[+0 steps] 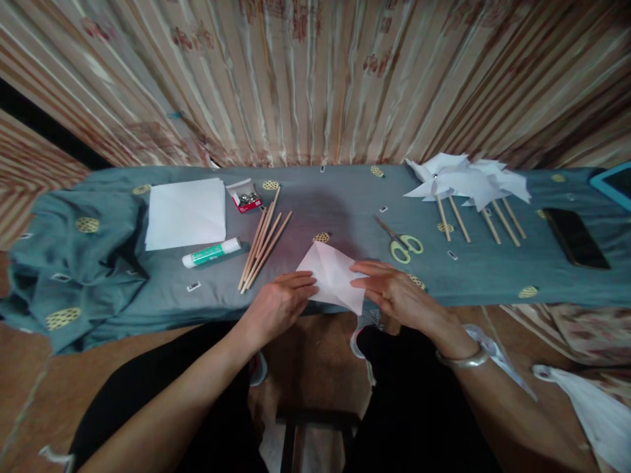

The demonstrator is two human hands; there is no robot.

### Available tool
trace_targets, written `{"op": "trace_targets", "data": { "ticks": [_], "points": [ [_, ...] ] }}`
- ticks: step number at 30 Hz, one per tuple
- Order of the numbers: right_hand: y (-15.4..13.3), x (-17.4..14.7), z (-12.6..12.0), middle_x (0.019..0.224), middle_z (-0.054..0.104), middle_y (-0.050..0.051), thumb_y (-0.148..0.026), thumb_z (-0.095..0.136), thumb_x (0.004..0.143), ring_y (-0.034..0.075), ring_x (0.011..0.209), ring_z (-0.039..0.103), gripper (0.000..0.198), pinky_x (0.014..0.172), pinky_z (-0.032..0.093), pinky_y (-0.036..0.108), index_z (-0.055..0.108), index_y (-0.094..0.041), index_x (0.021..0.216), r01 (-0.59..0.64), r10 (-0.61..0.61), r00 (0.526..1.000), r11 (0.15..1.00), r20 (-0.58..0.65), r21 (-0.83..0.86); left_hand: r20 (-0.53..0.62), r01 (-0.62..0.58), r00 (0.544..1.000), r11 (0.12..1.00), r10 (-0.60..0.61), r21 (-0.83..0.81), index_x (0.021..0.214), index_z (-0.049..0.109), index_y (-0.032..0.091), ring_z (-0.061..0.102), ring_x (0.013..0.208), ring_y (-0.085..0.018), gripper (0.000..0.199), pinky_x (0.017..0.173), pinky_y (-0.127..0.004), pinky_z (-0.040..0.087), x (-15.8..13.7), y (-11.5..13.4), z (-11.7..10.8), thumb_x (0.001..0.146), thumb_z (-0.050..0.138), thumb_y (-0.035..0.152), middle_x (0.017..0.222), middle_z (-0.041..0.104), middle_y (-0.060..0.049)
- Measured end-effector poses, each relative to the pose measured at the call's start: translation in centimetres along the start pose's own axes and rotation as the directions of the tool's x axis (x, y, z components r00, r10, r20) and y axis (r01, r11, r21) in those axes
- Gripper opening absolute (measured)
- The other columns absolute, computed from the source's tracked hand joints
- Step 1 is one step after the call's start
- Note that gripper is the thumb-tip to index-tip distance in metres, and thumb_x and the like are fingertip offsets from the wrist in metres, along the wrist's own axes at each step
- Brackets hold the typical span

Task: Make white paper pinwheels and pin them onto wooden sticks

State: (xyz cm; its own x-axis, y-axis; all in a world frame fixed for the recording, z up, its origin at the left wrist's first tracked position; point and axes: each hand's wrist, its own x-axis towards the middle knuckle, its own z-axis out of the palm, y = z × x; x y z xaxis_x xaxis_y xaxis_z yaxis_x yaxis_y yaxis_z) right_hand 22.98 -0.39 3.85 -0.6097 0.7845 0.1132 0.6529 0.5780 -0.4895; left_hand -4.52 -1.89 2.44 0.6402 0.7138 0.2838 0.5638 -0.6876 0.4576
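Observation:
A square sheet of white paper [335, 274] with crease lines lies between my hands at the front edge of the cloth-covered table. My left hand [283, 299] grips its left corner, fingers pressed together. On the opposite side my right hand [387, 288], with a silver bangle at the wrist, holds the right corner the same way. Just beyond the right hand lie scissors [404, 247] with pale green handles. Several thin wooden sticks [263, 246] rest in a loose bundle past my left hand.
At the left are a stack of white paper [186, 213], a glue stick [211, 253] and a small red box of metal pins [245, 197]. Several paper pinwheels [458, 180] on sticks lie at the right, near a phone [576, 238] and a blue-edged device [616, 184]. A curtain [315, 85] hangs behind.

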Motion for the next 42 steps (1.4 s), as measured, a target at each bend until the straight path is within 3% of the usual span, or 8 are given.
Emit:
{"op": "trace_targets", "data": {
  "ticks": [7,16,18,21,23,26,32,42],
  "points": [
    [1.2,1.0,0.9,0.098,0.077,0.004,-0.035,0.06,0.088,0.021,0.092,0.07,0.019,0.086,0.055,0.038,0.076,-0.025,0.09,-0.187,0.218,0.975,0.896,-0.032,0.402,-0.03,0.174,0.983,0.978,-0.179,-0.115,0.099,0.075,0.015,0.066,0.095,-0.021,0.025,0.084,-0.036,0.058,-0.5,0.3,-0.3,0.095,0.052,0.025,0.107,0.074,-0.009],
    [1.2,2.6,2.3,0.072,0.072,0.0,-0.044,0.064,0.081,0.016,0.062,0.061,0.026,0.057,0.044,0.027,0.074,-0.02,0.084,-0.381,0.461,0.882,0.815,-0.092,0.436,-0.072,0.323,0.937,0.926,-0.342,-0.194,0.084,0.072,0.018,0.071,0.087,-0.018,0.021,0.08,-0.028,0.058,-0.3,-0.5,-0.3,0.093,0.054,0.025,0.093,0.074,-0.006],
    [1.2,3.0,2.4,0.071,0.072,0.0,-0.042,0.065,0.079,0.015,0.06,0.06,0.024,0.056,0.043,0.026,0.074,-0.02,0.08,-0.398,0.485,0.868,0.808,-0.108,0.434,-0.114,0.342,0.926,0.927,-0.361,-0.155,0.095,0.07,0.016,0.071,0.088,-0.019,0.016,0.081,-0.03,0.059,-0.1,-0.5,-0.5,0.092,0.057,0.026,0.101,0.072,-0.009],
    [1.1,3.5,2.4,0.072,0.073,0.001,-0.04,0.067,0.078,0.016,0.061,0.062,0.02,0.058,0.043,0.027,0.074,-0.021,0.077,-0.433,0.51,0.854,0.808,-0.107,0.4,-0.205,0.271,0.943,0.962,-0.261,0.023,0.127,0.055,0.013,0.061,0.118,-0.027,0.037,0.097,-0.043,0.053,0.4,0.5,-0.5,0.092,0.056,0.024,0.133,0.059,-0.018],
    [0.9,3.9,2.2,0.071,0.073,0.001,-0.039,0.066,0.077,0.016,0.062,0.062,0.02,0.058,0.042,0.027,0.074,-0.02,0.076,-0.452,0.517,0.85,0.814,-0.1,0.365,-0.155,0.132,0.982,0.977,-0.105,0.17,0.139,0.044,0.017,0.044,0.138,-0.03,0.045,0.11,-0.051,0.042,0.6,1.6,0.0,0.094,0.05,0.019,0.149,0.046,-0.017],
    [0.7,4.3,2.0,0.071,0.073,0.001,-0.038,0.067,0.077,0.016,0.062,0.062,0.019,0.059,0.042,0.027,0.074,-0.02,0.075,-0.484,0.534,0.841,0.815,-0.089,0.32,-0.03,0.014,1.0,0.968,-0.007,0.249,0.141,0.039,0.009,0.031,0.145,-0.031,0.047,0.115,-0.051,0.035,0.6,3.2,1.3,0.095,0.045,0.016,0.15,0.045,-0.018],
    [0.1,5.0,1.6,0.072,0.074,0.002,-0.035,0.068,0.076,0.017,0.062,0.062,0.016,0.059,0.042,0.027,0.073,-0.02,0.074,-0.576,0.601,0.796,0.788,-0.068,0.217,0.116,0.079,0.987,0.963,-0.112,0.258,0.142,0.038,0.004,0.025,0.146,-0.039,0.064,0.117,-0.054,0.031,0.3,3.2,2.9,0.09,0.06,0.033,0.154,0.036,-0.023],
    [-0.7,5.5,1.4,0.076,0.076,0.002,-0.033,0.07,0.077,0.019,0.069,0.067,0.012,0.065,0.046,0.029,0.073,-0.022,0.076,-0.612,0.619,0.776,0.785,-0.121,0.093,0.168,0.111,0.973,0.961,-0.156,0.252,0.145,0.033,0.003,0.024,0.147,-0.038,0.076,0.118,-0.052,0.027,0.3,3.2,2.9,0.087,0.063,0.041,0.155,0.033,-0.023]
  ]
}}
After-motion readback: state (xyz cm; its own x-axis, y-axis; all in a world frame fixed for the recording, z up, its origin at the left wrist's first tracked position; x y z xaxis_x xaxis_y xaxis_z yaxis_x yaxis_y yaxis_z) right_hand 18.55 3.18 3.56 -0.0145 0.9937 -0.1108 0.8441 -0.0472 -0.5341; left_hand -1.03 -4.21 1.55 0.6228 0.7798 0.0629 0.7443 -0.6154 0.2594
